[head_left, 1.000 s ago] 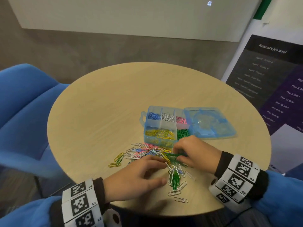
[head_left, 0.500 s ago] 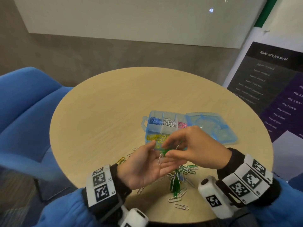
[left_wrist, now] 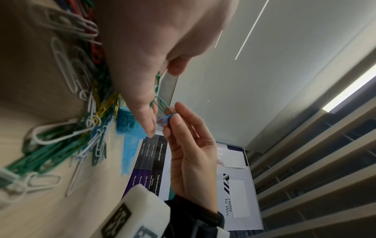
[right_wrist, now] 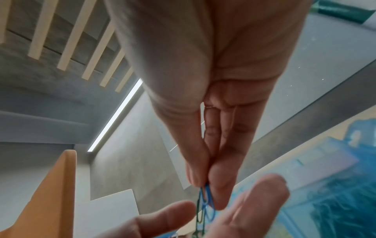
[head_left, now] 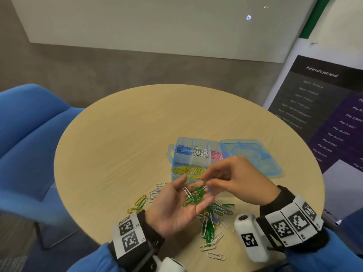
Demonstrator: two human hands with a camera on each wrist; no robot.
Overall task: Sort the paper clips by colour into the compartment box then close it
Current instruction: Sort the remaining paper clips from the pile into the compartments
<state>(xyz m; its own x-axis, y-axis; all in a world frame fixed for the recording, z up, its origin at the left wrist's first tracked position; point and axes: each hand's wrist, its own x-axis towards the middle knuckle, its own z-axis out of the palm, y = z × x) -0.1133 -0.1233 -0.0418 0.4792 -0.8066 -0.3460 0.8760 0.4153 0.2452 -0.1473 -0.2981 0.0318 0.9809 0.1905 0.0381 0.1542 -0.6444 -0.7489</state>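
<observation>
My left hand [head_left: 176, 211] lies palm up above the table and cradles a bunch of green paper clips [head_left: 194, 196] with one white clip. My right hand [head_left: 205, 182] hovers over those fingers. Its thumb and forefinger pinch a blue paper clip [left_wrist: 162, 121], also seen as the blue paper clip [right_wrist: 207, 199], with a green clip hooked to it. Behind the hands stands the blue compartment box [head_left: 175, 163], holding blue, white, pink and yellow clips in separate cells; its near right cell is hidden by my right hand. Its lid [head_left: 252, 157] lies open to the right.
A loose pile of mixed clips [head_left: 211, 220] lies on the round wooden table [head_left: 117, 154] under my hands, and some yellow clips [head_left: 139, 202] lie to the left. A blue chair [head_left: 29, 144] stands left of the table; a poster [head_left: 334, 114] stands to its right.
Both hands have left the pile on the table. The left hand turned palm up with green clips in it, and the right hand now pinches a blue clip above them.
</observation>
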